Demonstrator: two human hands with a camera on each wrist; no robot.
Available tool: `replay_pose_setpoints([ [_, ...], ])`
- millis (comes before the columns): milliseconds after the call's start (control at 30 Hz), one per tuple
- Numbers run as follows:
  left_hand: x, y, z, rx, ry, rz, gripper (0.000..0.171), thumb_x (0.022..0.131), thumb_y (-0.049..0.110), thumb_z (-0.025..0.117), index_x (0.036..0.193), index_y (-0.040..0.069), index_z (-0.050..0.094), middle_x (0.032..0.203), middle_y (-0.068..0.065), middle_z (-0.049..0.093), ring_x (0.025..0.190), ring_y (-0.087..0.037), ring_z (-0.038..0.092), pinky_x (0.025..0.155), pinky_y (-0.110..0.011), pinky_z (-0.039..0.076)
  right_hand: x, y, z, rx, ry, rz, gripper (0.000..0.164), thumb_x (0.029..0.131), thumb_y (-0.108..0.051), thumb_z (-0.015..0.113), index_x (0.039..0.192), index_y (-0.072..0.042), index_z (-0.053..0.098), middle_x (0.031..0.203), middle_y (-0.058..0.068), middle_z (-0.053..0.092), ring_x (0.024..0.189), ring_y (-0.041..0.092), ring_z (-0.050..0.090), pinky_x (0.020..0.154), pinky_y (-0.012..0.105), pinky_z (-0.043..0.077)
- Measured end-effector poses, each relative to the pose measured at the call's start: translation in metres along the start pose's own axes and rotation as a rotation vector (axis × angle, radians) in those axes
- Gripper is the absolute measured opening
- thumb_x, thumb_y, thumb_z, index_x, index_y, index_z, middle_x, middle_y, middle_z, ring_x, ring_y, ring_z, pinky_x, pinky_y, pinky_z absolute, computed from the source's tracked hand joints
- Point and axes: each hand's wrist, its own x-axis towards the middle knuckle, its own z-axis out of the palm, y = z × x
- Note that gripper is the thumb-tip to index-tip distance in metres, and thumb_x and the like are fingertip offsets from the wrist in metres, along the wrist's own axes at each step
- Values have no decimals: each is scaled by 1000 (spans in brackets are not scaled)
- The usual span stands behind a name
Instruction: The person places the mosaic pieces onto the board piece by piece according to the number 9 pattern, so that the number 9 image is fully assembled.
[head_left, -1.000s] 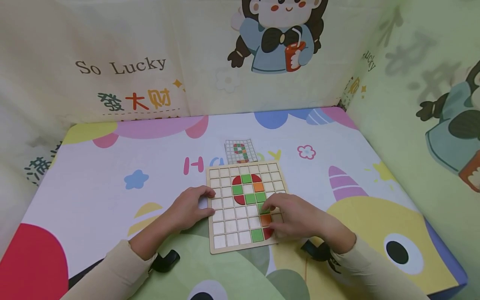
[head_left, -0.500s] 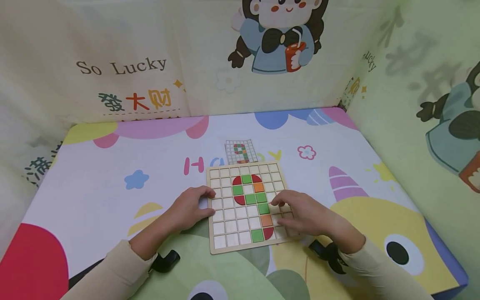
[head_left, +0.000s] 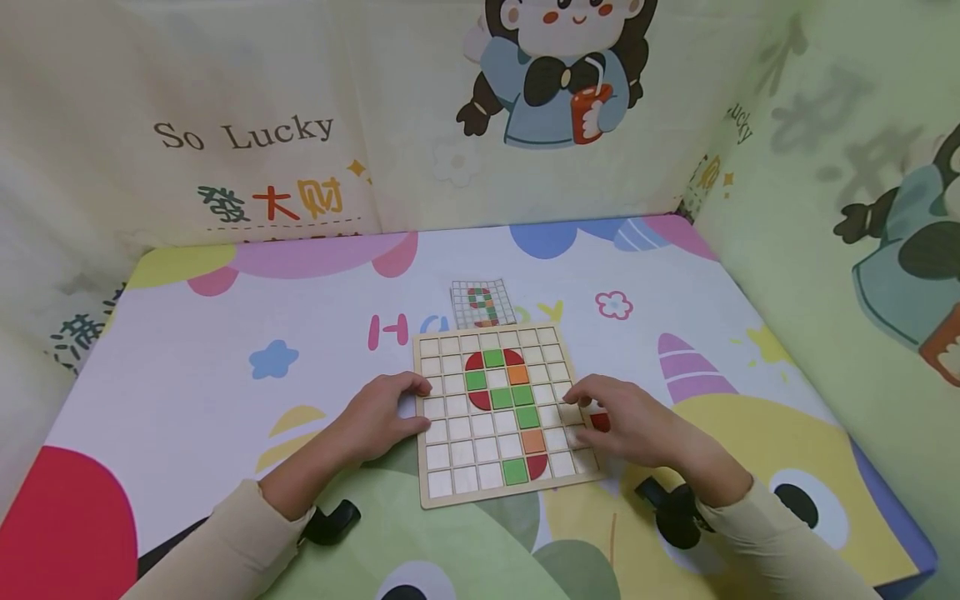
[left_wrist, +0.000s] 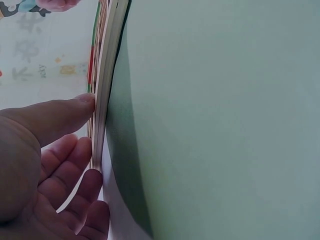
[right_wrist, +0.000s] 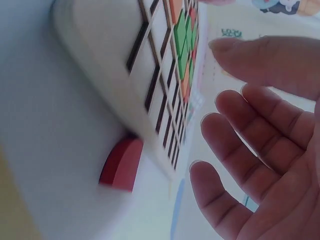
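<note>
A wooden grid board lies on the table with green, orange and red quarter-round tiles set in some cells, forming a 9-like figure. My left hand rests at the board's left edge; in the left wrist view its thumb and fingertips touch the rim without wrapping it. Over the right edge hovers my right hand, fingers loosely bent around nothing. Just outside that edge lies a loose red quarter-round tile, partly hidden by the right hand in the head view.
A small printed card with a coloured grid figure lies beyond the board's far edge. The tablecloth has cartoon prints. Patterned curtains hang at the back and sides.
My right hand has moved rightward from the orange and red tiles in the lower part of the figure to the board's right edge, uncovering those tiles. The left hand stays put.
</note>
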Motion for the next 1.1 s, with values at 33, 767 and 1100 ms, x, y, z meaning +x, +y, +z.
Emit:
replay_pose_setpoints([
  [33,0,0,0,0,0,-1,37,85,14,80,119,7,65,116,-3,64,113,-28,53,100,-46,45,-1,1,-1,-5,6,2,38,83,-13,83,114,-8,62,104,1,64,91,19,59,80,37,52],
  [767,0,0,0,9,-3,-3,38,86,14,79,120,7,65,117,-4,64,113,-28,53,99,-45,45,-12,20,-4,-53,-1,91,36,81,-4,81,112,-6,63,103,1,64,92,20,59,83,41,53],
  [1100,0,0,0,11,-2,10,38,86,14,79,120,7,65,116,-4,64,113,-28,53,99,-46,45,-11,25,0,-68,-12,151,35,80,-6,82,110,-4,64,101,2,65,92,22,59,86,45,53],
])
